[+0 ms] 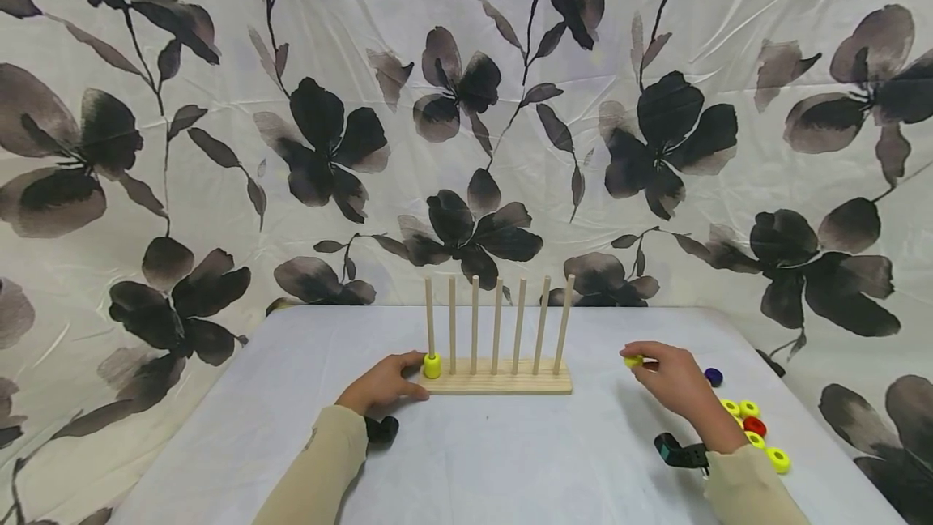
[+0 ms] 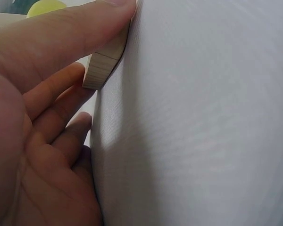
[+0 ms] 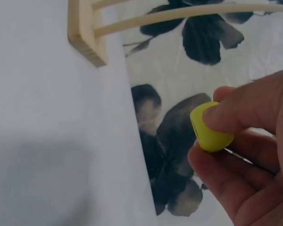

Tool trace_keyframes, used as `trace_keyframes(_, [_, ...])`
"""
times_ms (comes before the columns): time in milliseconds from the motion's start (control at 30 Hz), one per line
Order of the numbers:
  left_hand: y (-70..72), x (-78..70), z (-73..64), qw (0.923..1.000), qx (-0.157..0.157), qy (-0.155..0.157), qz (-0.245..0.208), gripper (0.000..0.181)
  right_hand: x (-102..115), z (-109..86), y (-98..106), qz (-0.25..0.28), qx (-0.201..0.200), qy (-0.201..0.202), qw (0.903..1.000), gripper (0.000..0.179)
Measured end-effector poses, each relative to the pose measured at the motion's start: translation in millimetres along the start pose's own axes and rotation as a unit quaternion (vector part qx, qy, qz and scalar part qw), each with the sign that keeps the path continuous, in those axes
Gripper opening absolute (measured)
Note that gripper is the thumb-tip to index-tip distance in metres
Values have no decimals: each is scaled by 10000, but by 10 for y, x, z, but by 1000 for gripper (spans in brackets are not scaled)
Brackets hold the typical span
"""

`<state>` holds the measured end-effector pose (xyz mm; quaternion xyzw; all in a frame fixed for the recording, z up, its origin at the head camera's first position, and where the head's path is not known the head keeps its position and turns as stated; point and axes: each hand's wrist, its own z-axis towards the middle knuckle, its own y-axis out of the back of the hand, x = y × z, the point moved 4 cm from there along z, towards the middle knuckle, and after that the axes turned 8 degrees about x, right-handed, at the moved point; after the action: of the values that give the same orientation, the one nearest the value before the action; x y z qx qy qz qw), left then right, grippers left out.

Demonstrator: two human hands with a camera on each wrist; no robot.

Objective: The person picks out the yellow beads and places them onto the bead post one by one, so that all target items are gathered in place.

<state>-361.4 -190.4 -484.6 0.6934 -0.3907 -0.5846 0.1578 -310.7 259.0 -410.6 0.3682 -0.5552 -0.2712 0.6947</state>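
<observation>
A wooden peg stand (image 1: 499, 383) with several upright pegs sits mid-table. My left hand (image 1: 384, 385) grips its left end, thumb along the front edge and fingers round the end; the base's wooden corner (image 2: 104, 66) shows between them in the left wrist view. Yellow beads (image 1: 432, 366) are stacked at the foot of the leftmost peg. Off to the right of the stand, my right hand (image 1: 672, 379) pinches another yellow bead (image 3: 211, 127) between thumb and fingers, held up above the table. The bead's hole is not visible in the right wrist view.
Beside my right forearm lie several loose yellow beads (image 1: 778, 460), a red bead (image 1: 754, 426) and a dark blue bead (image 1: 713, 377). White cloth covers the table (image 1: 510, 460). A floral curtain (image 1: 466, 144) hangs behind the table's far edge.
</observation>
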Motion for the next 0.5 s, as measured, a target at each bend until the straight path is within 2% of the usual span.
trace_keyframes(133, [4,-11,-3,10000,0,-22,-50,84,77,8,2,124,90,-32,9999,26])
trace_keyframes(500, [-1,-2,5,9999,-6,-64,-90,84,326,26,2,222,124,366,9990,19])
